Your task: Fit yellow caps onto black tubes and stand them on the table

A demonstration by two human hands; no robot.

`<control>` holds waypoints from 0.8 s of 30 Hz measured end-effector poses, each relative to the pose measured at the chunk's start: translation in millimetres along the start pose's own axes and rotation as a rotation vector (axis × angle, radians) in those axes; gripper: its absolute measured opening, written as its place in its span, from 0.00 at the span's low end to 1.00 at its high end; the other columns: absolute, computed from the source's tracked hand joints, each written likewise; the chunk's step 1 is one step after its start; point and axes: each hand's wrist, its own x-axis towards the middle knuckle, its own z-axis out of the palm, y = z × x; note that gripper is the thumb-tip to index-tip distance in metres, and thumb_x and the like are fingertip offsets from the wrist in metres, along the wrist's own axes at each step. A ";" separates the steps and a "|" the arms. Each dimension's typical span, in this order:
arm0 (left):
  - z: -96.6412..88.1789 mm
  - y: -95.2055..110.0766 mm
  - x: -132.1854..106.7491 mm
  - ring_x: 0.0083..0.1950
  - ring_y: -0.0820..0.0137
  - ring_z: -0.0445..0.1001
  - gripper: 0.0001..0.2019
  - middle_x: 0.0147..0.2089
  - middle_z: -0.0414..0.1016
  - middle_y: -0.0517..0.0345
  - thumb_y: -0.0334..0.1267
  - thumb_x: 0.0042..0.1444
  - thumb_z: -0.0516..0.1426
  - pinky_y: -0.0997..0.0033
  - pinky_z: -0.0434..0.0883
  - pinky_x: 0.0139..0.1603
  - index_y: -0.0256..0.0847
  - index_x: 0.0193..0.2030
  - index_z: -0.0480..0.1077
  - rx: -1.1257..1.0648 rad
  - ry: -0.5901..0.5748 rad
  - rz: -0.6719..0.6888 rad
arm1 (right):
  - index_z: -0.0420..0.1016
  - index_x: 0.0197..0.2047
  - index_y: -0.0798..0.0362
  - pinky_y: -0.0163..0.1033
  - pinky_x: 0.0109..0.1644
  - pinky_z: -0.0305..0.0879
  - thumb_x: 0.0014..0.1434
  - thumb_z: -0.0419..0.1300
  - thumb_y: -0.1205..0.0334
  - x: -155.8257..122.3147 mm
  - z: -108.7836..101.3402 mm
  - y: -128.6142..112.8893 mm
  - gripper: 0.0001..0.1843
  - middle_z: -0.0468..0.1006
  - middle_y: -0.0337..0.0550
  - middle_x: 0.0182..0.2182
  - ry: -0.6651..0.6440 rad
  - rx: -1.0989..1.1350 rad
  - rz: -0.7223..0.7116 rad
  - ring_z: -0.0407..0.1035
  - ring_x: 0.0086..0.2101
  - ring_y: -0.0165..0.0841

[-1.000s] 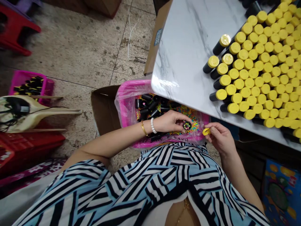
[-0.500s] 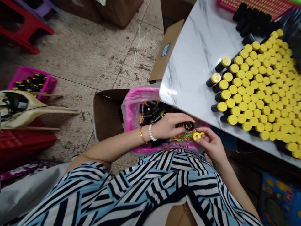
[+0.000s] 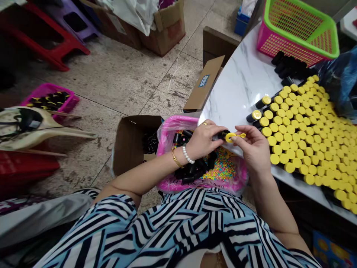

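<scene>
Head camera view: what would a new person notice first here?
Rows of yellow-capped black tubes crowd the white marble-pattern table on the right. Below its edge, a pink tray holds multicoloured beads. Over the tray, the left hand holds a black tube, and the right hand holds a yellow plastic ring.

Bottles (image 3: 304, 149) on table (image 3: 237, 85), right of tray (image 3: 170, 128)

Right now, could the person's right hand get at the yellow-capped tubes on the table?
Probably yes: the right hand is just beside the yellow-capped tubes with nothing between them, though its fingers are pinching a yellow cap.
</scene>
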 end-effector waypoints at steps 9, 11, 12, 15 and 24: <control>-2.3 -3.2 2.1 0.48 0.65 0.77 0.11 0.45 0.82 0.54 0.35 0.58 0.65 0.61 0.70 0.53 0.40 0.48 0.77 -0.086 -0.016 0.017 | 0.81 0.43 0.50 0.28 0.20 0.57 0.53 0.73 0.61 21.6 13.2 8.8 0.14 0.73 0.32 0.24 -0.016 0.131 0.137 0.60 0.18 0.20; -3.1 -3.3 2.0 0.48 0.65 0.77 0.11 0.45 0.82 0.54 0.34 0.58 0.65 0.60 0.70 0.54 0.40 0.48 0.77 -0.088 -0.028 0.012 | 0.81 0.43 0.51 0.28 0.19 0.56 0.54 0.72 0.62 22.3 12.8 9.2 0.13 0.72 0.31 0.24 -0.022 0.132 0.138 0.59 0.17 0.20; -4.5 -2.5 2.4 0.48 0.65 0.77 0.11 0.45 0.82 0.54 0.33 0.58 0.65 0.60 0.70 0.54 0.40 0.47 0.77 -0.087 -0.034 0.008 | 0.80 0.44 0.51 0.29 0.19 0.57 0.54 0.72 0.62 22.6 12.5 9.4 0.14 0.72 0.31 0.24 -0.026 0.132 0.135 0.61 0.18 0.21; -13.4 3.8 5.9 0.49 0.64 0.77 0.11 0.47 0.82 0.53 0.31 0.57 0.64 0.59 0.71 0.55 0.39 0.47 0.77 -0.106 -0.083 -0.002 | 0.79 0.45 0.51 0.30 0.22 0.64 0.55 0.72 0.60 23.2 11.0 11.3 0.14 0.75 0.33 0.26 -0.064 0.127 0.154 0.66 0.20 0.22; -20.2 16.4 14.8 0.25 0.78 0.75 0.17 0.33 0.82 0.53 0.45 0.68 0.56 0.81 0.69 0.23 0.37 0.53 0.79 -0.806 -0.312 -0.535 | 0.76 0.41 0.51 0.29 0.22 0.61 0.60 0.70 0.56 20.7 11.8 18.2 0.11 0.73 0.32 0.22 -0.091 0.155 0.162 0.64 0.20 0.23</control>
